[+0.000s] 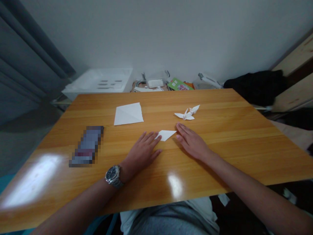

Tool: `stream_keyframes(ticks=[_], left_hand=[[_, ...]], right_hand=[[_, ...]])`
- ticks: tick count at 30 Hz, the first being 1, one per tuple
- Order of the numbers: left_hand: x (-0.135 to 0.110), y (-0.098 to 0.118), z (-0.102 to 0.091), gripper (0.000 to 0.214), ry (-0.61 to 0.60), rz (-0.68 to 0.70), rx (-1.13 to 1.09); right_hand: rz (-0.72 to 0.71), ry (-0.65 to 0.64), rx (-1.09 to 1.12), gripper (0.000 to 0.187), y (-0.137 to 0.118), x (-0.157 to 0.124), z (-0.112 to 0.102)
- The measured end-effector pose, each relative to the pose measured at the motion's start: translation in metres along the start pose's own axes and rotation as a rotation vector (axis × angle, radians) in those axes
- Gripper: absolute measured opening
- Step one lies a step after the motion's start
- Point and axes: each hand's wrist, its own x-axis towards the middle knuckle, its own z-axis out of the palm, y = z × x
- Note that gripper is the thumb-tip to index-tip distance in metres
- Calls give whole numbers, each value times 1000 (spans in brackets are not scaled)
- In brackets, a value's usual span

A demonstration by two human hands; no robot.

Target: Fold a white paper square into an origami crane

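Observation:
A small folded piece of white paper (167,134), kite-like in outline, lies flat on the wooden table between my hands. My left hand (144,148) rests palm down with its fingers stretched out, the fingertips covering the paper's left end. My right hand (192,141) lies with fingers extended beside the paper's right-hand point; whether it touches that tip I cannot tell. Just beyond my right fingertips sits a folded white paper crane (187,113). Further left is a creased sheet of white paper (128,114). A wristwatch (113,175) is on my left wrist.
A pixelated phone-like object (87,146) lies on the table (220,130) at left. Behind the far edge stand a white plastic tray (97,80), a green booklet (179,85) and assorted items. Dark cloth (254,86) hangs at the right. The near table edge borders my lap.

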Motion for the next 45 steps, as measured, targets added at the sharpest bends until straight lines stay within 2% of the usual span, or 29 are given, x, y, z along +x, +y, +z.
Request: stream_keyframes(ticks=[3, 8, 14, 21, 33, 37, 41, 45], left_hand=[[7, -5, -3, 47, 19, 18, -23], [26, -12, -12, 34, 18, 67, -48], [38, -17, -19, 32, 11, 110, -92], [33, -29, -10, 24, 11, 148, -134], [29, -34, -5, 26, 91, 86, -354], [29, -30, -5, 28, 109, 39, -384], [31, -24, -8, 30, 184, -6, -384], [33, -22, -10, 28, 207, 38, -380]], right_hand=[[-118, 85, 42, 58, -5, 8, -7], [-286, 93, 103, 42, -16, 24, -3], [-329, 65, 95, 33, -17, 31, 12], [-354, 67, 129, 33, -13, 28, 13], [-322, 98, 332, 26, -7, 29, 10], [-256, 119, 368, 26, -12, 28, 1], [-150, 146, 419, 26, -15, 26, -5], [-75, 137, 460, 24, -11, 26, 0]])
